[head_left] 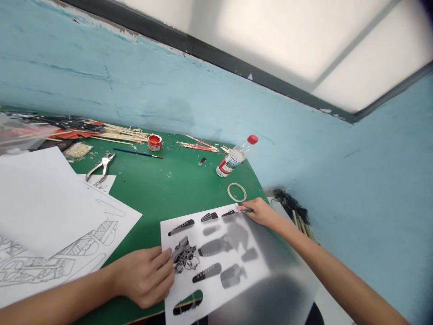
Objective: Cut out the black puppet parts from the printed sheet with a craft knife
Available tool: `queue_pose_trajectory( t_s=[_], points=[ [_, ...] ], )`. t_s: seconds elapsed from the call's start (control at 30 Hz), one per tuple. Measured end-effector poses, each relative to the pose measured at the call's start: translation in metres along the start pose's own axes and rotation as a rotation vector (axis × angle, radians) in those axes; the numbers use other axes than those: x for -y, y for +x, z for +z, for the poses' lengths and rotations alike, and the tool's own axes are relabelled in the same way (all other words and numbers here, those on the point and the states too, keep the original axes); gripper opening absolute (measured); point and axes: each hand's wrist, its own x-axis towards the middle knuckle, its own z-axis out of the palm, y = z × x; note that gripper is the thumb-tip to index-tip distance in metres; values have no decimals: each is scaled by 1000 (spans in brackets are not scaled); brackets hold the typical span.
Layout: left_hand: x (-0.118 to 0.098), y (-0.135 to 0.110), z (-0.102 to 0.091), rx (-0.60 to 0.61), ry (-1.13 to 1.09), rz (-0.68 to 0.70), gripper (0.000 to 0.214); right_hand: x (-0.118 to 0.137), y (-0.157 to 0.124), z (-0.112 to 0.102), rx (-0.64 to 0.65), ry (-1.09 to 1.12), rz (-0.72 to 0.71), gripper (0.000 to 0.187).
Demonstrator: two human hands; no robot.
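A white sheet printed with black and grey shapes lies tilted at the table's near edge. At its lower left is an oval cut-out that lets green show through. My left hand is closed on the left edge of this sheet, thumb hidden. Over its right part lies a cloudy translucent sheet, blurring the shapes beneath. My right hand pinches the sheets' upper right corner, closed on the translucent sheet; a small dark thing by those fingers is too small to name. A ring of tape lies just beyond that hand.
On the green table stand a red-capped bottle and a red paint jar. A paintbrush, a hole punch and thin sticks lie behind. Papers with line drawings cover the left. A blue wall rises behind.
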Motion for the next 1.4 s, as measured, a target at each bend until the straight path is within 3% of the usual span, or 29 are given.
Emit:
queue_pose_trajectory(
  t_s=[0.1,0.3,0.43,0.57,0.9,1.17,1.4],
  points=[
    [-5,-4,-5,48,174,23,15,6,10,7,25,-38,56,29],
    [-13,-20,-15,170,289,-230,33,15,26,13,21,-148,195,29],
    [-7,-24,-18,222,275,-348,51,25,41,15,-3,-187,248,31],
    [4,-27,-13,211,298,-455,55,30,55,8,-22,-208,291,31],
    [23,-34,-19,280,313,-431,59,34,78,-2,18,-271,372,30],
    [27,-34,-24,299,336,-431,65,32,68,3,52,-276,279,27],
    [29,-30,-25,326,348,-419,61,27,59,19,-102,-293,176,25]
  ],
)
